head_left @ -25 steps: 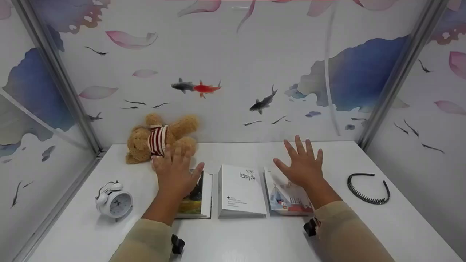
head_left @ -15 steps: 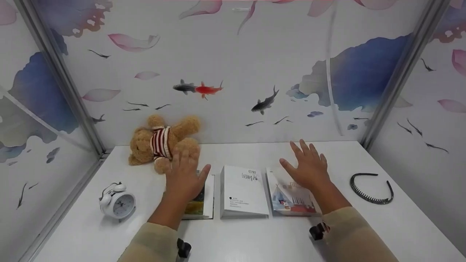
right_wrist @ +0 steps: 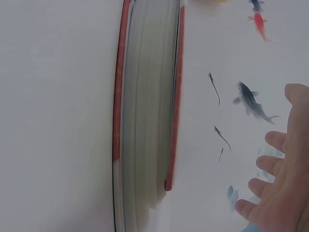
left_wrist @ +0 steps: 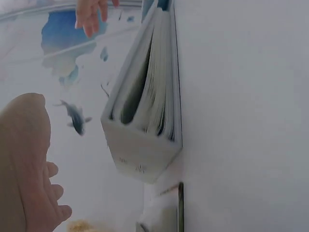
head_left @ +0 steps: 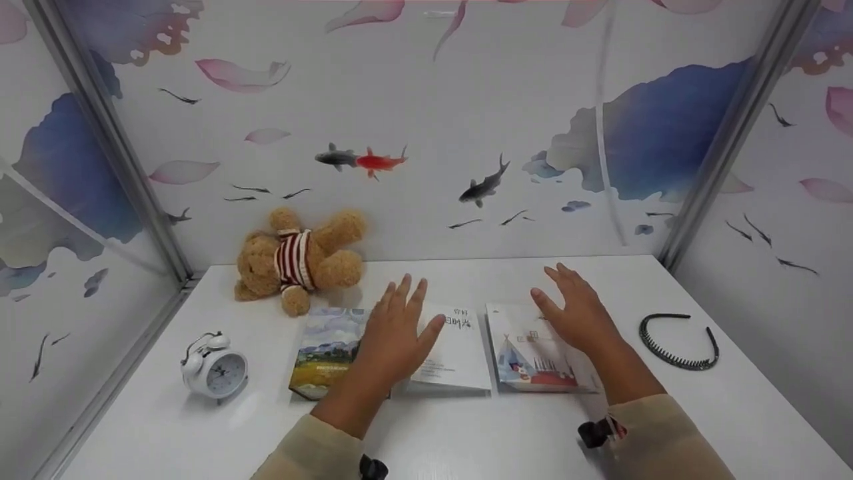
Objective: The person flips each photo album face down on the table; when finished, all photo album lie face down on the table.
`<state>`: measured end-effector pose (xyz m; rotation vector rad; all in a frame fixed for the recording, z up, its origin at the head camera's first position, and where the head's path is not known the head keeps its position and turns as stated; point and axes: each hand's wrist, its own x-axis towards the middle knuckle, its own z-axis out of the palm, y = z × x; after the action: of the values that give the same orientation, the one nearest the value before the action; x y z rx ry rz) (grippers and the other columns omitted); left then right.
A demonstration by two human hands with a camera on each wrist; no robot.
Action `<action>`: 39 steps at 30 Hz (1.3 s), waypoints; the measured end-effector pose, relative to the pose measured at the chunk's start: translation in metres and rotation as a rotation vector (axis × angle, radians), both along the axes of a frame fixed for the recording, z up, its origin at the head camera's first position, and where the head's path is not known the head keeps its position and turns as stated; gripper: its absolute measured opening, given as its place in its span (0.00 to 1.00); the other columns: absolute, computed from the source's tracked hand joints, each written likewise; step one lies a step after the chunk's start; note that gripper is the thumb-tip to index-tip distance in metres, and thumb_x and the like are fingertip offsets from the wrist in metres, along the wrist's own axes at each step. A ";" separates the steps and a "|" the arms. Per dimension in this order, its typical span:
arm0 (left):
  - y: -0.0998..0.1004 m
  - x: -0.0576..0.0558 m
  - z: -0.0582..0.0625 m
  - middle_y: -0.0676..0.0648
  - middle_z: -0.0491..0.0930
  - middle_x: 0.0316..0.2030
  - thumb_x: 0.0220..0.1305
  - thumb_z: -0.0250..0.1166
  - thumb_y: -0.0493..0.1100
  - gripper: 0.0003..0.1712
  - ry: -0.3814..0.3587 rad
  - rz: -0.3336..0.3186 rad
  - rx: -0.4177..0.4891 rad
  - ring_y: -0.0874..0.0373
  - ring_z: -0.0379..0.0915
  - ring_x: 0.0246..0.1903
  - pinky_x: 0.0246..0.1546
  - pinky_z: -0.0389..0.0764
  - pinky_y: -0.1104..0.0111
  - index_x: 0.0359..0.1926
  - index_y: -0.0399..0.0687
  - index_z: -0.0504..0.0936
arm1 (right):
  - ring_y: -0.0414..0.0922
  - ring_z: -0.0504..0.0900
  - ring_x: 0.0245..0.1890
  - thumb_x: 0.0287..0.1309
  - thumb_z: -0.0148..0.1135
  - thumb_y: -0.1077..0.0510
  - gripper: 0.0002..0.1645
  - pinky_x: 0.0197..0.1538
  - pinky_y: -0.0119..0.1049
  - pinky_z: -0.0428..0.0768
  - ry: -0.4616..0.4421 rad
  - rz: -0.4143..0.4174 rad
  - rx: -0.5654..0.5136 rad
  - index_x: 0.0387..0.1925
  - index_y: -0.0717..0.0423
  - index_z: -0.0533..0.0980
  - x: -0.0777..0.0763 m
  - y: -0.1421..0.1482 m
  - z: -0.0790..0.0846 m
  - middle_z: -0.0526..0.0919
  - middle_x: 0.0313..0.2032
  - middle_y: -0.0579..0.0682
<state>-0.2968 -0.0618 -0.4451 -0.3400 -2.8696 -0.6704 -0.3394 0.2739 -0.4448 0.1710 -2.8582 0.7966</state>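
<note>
Three books lie in a row on the white table. My left hand (head_left: 394,340), fingers stretched out, hovers over the gap between the landscape-cover book (head_left: 320,353) and the white book (head_left: 460,353), hiding part of both. My right hand (head_left: 578,313), fingers extended, is above the right edge of the book with a tent picture (head_left: 526,360). Neither hand holds anything. The left wrist view shows the page edges of the white book (left_wrist: 154,82) beside my thumb. In the right wrist view, the red-edged book (right_wrist: 149,106) stands apart from my spread fingers.
A teddy bear (head_left: 293,260) in a striped shirt lies at the back left. A white alarm clock (head_left: 214,370) stands at the left, and a black headband (head_left: 676,347) lies at the right. Printed panels (head_left: 426,100) wall the table (head_left: 453,440) at the back and sides.
My left hand has moved right, from over the landscape-cover book toward the white book, uncovering most of the former. My right hand has shifted slightly right and turned a little. The books have stayed put.
</note>
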 end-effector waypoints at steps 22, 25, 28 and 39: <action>0.095 0.008 -0.019 0.47 0.55 0.86 0.75 0.64 0.63 0.47 -0.353 -0.100 0.476 0.43 0.51 0.85 0.83 0.58 0.41 0.87 0.64 0.53 | 0.69 0.58 0.82 0.74 0.42 0.20 0.55 0.78 0.74 0.61 -0.149 0.030 -0.126 0.87 0.45 0.50 0.014 0.048 -0.011 0.57 0.84 0.64; 0.104 0.005 -0.020 0.44 0.56 0.85 0.75 0.65 0.59 0.47 -0.385 -0.078 0.569 0.42 0.50 0.85 0.84 0.56 0.42 0.86 0.60 0.54 | 0.67 0.60 0.82 0.72 0.41 0.17 0.57 0.77 0.75 0.63 -0.190 0.024 -0.160 0.87 0.44 0.49 0.013 0.050 -0.017 0.58 0.84 0.62; 0.111 0.002 -0.021 0.43 0.56 0.85 0.75 0.66 0.55 0.47 -0.417 -0.052 0.623 0.41 0.50 0.85 0.84 0.55 0.43 0.86 0.56 0.55 | 0.66 0.61 0.82 0.71 0.43 0.17 0.58 0.77 0.73 0.64 -0.226 0.033 -0.183 0.87 0.45 0.49 0.012 0.050 -0.023 0.58 0.84 0.60; 0.124 -0.001 -0.024 0.43 0.60 0.83 0.72 0.68 0.50 0.48 -0.476 -0.046 0.665 0.44 0.56 0.84 0.85 0.57 0.48 0.86 0.55 0.54 | 0.66 0.61 0.82 0.76 0.52 0.27 0.50 0.79 0.71 0.63 -0.304 0.106 -0.275 0.86 0.46 0.53 0.009 0.050 -0.039 0.60 0.84 0.60</action>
<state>-0.2973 0.0625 -0.4695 -0.1552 -2.8050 -1.8497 -0.3301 0.3244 -0.4836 0.1786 -2.9903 1.3307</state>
